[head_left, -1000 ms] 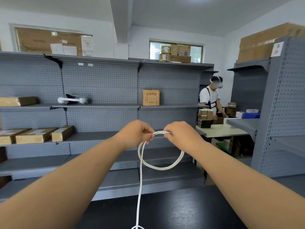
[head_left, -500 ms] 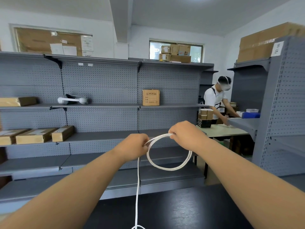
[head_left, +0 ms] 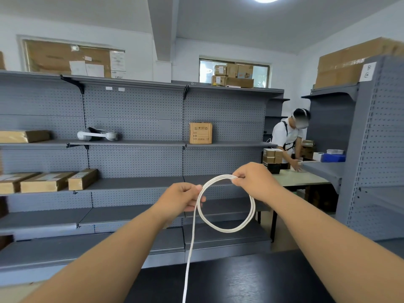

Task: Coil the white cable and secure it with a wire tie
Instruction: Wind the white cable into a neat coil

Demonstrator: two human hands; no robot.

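Note:
A white cable (head_left: 227, 230) hangs in the air in front of me as a round coil of a few loops. My right hand (head_left: 254, 179) pinches the top of the coil. My left hand (head_left: 182, 199) grips the cable at the coil's left side, lower than the right hand. From there the loose end (head_left: 188, 265) drops straight down past the black table (head_left: 251, 278) and out of the bottom of the view. No wire tie is visible.
Grey pegboard shelving (head_left: 135, 149) stands behind the table with cardboard boxes (head_left: 47, 182), a headset (head_left: 96, 135) and a small carton (head_left: 200, 132). Another shelf unit (head_left: 378, 149) is at the right. A person (head_left: 288, 138) works at a pale table (head_left: 299, 179) beyond.
My hands have moved apart: the left one went down and left along the cable, the right one held the coil's top. The loop opened wider. The person behind bent toward the right shelf.

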